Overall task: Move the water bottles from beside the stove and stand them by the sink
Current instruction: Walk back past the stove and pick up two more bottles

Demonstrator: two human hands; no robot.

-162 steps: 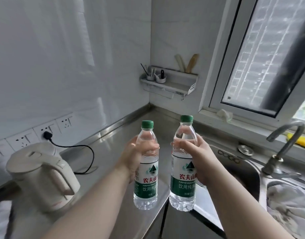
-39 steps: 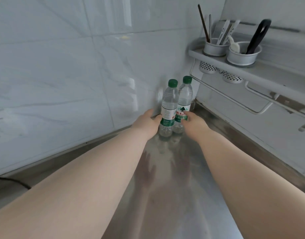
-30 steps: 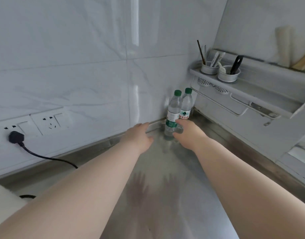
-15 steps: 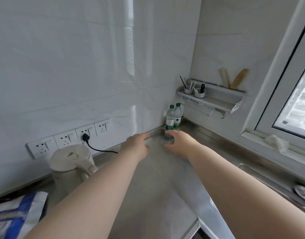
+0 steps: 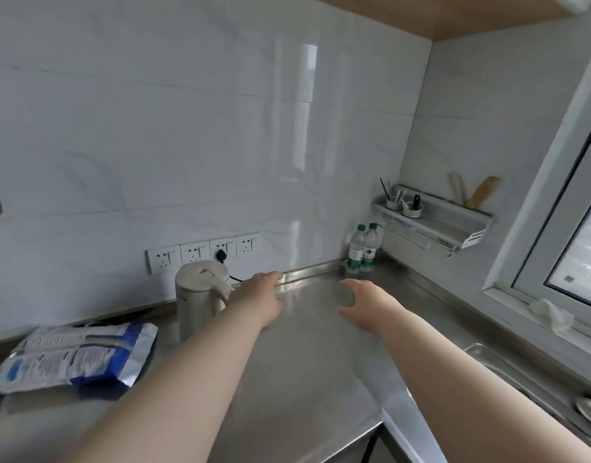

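Water bottles [image 5: 363, 247], two with green caps, stand upright and touching in the far corner of the steel surface [image 5: 307, 355], below the wall rack [image 5: 434, 217]. Left hand [image 5: 262, 297] and right hand [image 5: 365, 304] hover empty over the surface, fingers loosely spread, well apart from the bottles. A kettle [image 5: 202, 292] stands just left of the left hand; the sink [image 5: 527, 379] edge shows near right. Placement appears complete; the next move probably calls only for lowering both arms clear without brushing the kettle.
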